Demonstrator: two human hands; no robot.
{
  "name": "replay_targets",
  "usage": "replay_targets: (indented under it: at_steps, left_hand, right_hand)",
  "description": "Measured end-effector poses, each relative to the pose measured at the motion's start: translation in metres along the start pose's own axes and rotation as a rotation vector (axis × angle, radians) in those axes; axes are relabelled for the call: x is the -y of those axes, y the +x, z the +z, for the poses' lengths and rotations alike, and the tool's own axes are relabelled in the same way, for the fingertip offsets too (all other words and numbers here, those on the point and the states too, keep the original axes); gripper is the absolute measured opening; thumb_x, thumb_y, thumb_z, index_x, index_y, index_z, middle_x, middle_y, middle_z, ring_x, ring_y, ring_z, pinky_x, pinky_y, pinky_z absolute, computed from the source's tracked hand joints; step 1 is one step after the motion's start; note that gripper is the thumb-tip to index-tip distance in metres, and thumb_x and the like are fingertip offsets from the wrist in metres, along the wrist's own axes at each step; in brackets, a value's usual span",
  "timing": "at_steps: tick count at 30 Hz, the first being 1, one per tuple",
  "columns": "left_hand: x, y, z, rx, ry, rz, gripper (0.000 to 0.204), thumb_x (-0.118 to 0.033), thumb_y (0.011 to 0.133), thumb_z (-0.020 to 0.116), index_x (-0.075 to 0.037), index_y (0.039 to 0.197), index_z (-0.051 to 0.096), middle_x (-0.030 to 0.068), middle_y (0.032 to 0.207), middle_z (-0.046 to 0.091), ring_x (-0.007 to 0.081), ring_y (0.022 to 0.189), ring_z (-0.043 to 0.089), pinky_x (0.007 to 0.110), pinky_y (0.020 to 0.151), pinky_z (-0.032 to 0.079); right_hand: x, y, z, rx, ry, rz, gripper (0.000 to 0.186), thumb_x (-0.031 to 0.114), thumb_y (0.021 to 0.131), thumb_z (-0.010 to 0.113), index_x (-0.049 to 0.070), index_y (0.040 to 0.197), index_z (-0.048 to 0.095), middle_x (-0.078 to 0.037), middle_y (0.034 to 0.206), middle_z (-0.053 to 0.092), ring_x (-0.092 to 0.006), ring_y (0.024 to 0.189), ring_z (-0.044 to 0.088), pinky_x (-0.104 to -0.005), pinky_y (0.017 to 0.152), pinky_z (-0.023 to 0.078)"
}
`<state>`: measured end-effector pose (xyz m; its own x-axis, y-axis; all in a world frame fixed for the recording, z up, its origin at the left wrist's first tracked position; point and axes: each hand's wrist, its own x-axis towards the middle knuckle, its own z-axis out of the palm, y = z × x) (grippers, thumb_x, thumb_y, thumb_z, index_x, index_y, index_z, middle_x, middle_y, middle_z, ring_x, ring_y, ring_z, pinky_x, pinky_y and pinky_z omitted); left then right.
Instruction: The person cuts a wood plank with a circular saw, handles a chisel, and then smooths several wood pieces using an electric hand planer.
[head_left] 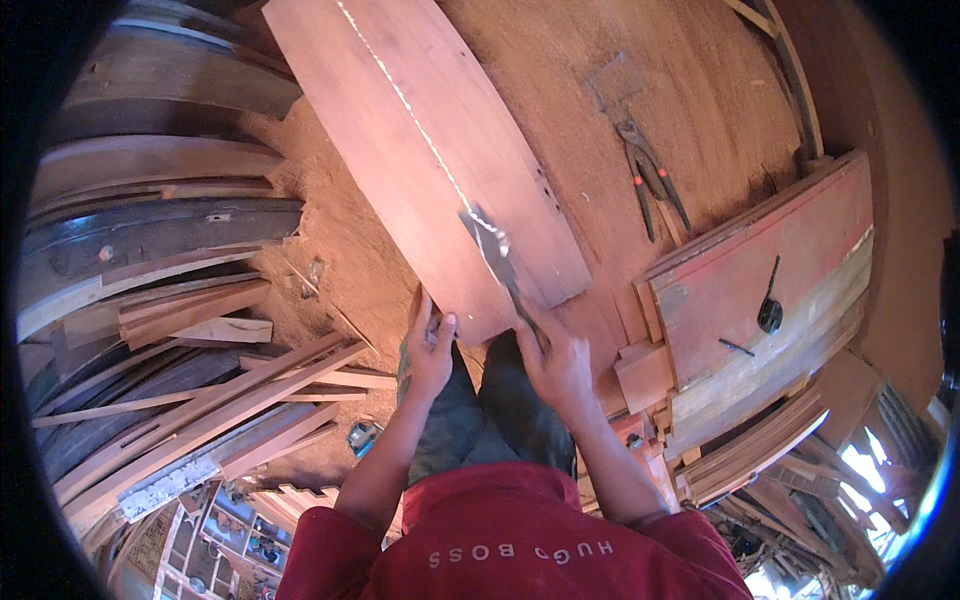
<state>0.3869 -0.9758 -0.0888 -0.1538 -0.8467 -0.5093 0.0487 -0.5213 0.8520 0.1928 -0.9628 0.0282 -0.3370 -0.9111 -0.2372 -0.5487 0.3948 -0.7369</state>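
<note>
A long reddish wooden board [520, 170] slants away from me, its near end just before my legs. A wavy bead of white paste [405, 100] runs lengthwise along it. In my right hand [560, 365], a putty knife [500, 265] is held by its handle. Its dark flat blade lies over the white line, with a white blob on it. My left hand [430, 345] grips the board's near left edge, thumb raised at the corner and fingers along the side; the fingertips are partly hidden.
Black-handled pincers [648, 175] lie on the sawdust-covered surface beyond the board, to the right. Stacked planks [750, 290] stand at the right, with a small round black object [770, 316] on top. Many timber strips [200, 420] and boards crowd the left side.
</note>
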Motion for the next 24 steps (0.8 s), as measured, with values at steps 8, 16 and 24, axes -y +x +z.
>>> replay_targets:
  at_steps: [8, 16, 24]
  left_hand:
    - [-0.031, 0.010, -0.006, 0.082, -0.031, -0.069, 0.079, -0.006, 0.099, 0.059, -0.007, 0.159, 0.008, 0.0149, 0.120, 0.063, 0.0182, 0.103, 0.064, 0.031, 0.088, 0.053]
    - [-0.011, 0.023, -0.034, 0.281, 0.054, -0.257, 0.093, -0.004, 0.092, 0.068, -0.012, 0.159, 0.004, 0.0121, 0.102, 0.065, 0.0176, 0.094, 0.066, 0.030, 0.082, 0.054]
    - [-0.046, 0.054, -0.047, 0.462, 0.139, -0.355, 0.084, -0.014, 0.092, 0.070, -0.004, 0.153, 0.013, 0.0185, 0.121, 0.062, 0.0249, 0.110, 0.066, 0.039, 0.097, 0.053]
  right_hand:
    - [0.057, 0.053, 0.000, 0.065, -0.079, 0.110, 0.034, 0.014, 0.092, 0.063, 0.000, 0.123, 0.066, -0.027, 0.103, 0.069, -0.0414, 0.092, 0.067, -0.0436, 0.081, 0.053]
    - [0.138, 0.212, 0.043, 0.055, -0.138, 0.100, 0.034, 0.017, 0.092, 0.064, 0.002, 0.122, 0.067, -0.026, 0.103, 0.069, -0.0398, 0.095, 0.068, -0.0427, 0.084, 0.053]
    - [0.158, 0.252, 0.075, 0.009, -0.142, 0.010, 0.035, 0.022, 0.092, 0.063, 0.004, 0.121, 0.068, -0.025, 0.106, 0.069, -0.0406, 0.099, 0.067, -0.0442, 0.090, 0.052]
